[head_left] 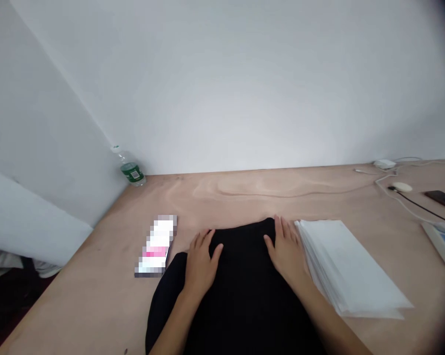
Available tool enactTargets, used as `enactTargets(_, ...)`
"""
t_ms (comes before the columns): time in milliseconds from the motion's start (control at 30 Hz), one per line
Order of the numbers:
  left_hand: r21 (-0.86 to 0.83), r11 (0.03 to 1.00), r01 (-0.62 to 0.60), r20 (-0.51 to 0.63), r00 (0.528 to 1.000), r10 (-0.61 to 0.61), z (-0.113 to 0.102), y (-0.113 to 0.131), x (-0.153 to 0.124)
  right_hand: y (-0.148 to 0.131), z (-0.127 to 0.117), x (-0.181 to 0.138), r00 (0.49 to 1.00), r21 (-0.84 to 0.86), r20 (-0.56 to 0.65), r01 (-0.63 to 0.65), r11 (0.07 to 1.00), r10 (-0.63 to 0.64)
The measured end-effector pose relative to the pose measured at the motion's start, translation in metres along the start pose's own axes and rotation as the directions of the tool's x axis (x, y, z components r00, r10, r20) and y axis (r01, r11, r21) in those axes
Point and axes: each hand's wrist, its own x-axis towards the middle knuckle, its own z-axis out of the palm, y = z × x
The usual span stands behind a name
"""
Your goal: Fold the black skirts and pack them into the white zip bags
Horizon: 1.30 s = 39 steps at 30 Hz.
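Black cloth: this (240,296) was front and centre on the wooden table (107,301), running off the bottom of the view, so I'm using it as the middle of the clock. Top edge looked fairly straight, and a rounded bit bulged out around 9, past the left wrist.
Left hand: sat at about 10 o'clock (201,264), palm down on the cloth, fingertips right up by the top edge. Thumb stuck out wide from the fingers, nothing pinched.
Right hand: about 1 o'clock (289,249), laid over the top corner, also palm down. Fingers a bit spread, thumb well out, so no real grip there either.
Paper stack: loose white sheets (355,266) between 2 and 3, just beside the right hand. Couldn't tell if they touched.
Lit phone: around 10 (155,249), near the left hand, screen blocked out in pixels.
Bottle: clear with a green label (132,172), between 10 and 11, back in the corner by the wall (244,88).
Cable side: white adapter (385,164) between 1 and 2, pale disc (401,187) just below it, dark phone (444,199) around 2.
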Motion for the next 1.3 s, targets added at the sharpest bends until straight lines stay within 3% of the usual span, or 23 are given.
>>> enactTargets(200, -0.04, 0.99, 0.139, -0.052, 0.989, -0.141, -0.007, -0.004, 0.023, 0.011, 0.0, 0.026, 0.998, 0.172, -0.053, -0.036, 0.984, 0.046)
enactTargets(433, -0.136, 0.983, 0.125, -0.073, 0.988, -0.135, 0.0, -0.001, 0.03, 0.016, 0.003, 0.026, 0.988, 0.361, -0.146, 0.004, 0.933, 0.052)
enactTargets(633, -0.29, 0.952, 0.098, -0.102, 0.986, -0.132, 0.001, -0.001, 0.03, 0.014, -0.001, 0.023, 0.961, 0.525, -0.206, -0.049, 0.85, 0.183)
enactTargets(733, -0.402, 0.909, 0.109, -0.095, 0.983, -0.16, -0.004, -0.001, 0.022, 0.014, -0.009, 0.016, 0.963, 0.607, -0.132, -0.108, 0.787, 0.234)
enactTargets(833, -0.511, 0.852, 0.112, -0.024, 0.989, -0.145, -0.013, -0.003, 0.008, 0.015, -0.021, 0.003, 0.973, 0.689, 0.031, -0.186, 0.7, 0.228)
enactTargets(967, -0.598, 0.8, 0.05, 0.074, 0.997, -0.008, -0.023, -0.011, -0.015, 0.022, -0.037, -0.014, 0.936, 0.784, 0.277, -0.35, 0.513, 0.217)
enactTargets(1033, -0.588, 0.809, -0.011, 0.099, 0.991, 0.085, -0.025, -0.017, -0.025, 0.027, -0.042, -0.019, 0.906, 0.778, 0.346, -0.422, 0.465, 0.244)
enactTargets(1100, -0.536, 0.839, -0.088, 0.106, 0.98, 0.17, -0.024, -0.022, -0.031, 0.03, -0.044, -0.02, 0.899, 0.746, 0.349, -0.437, 0.502, 0.264)
enactTargets(1167, -0.456, 0.874, -0.169, 0.092, 0.968, 0.235, -0.022, -0.026, -0.034, 0.033, -0.044, -0.021, 0.918, 0.7, 0.327, -0.395, 0.595, 0.224)
enactTargets(1300, -0.295, 0.893, -0.34, 0.011, 0.933, 0.359, -0.02, -0.029, -0.034, 0.037, -0.042, -0.022, 0.971, 0.486, 0.23, -0.176, 0.856, 0.069)
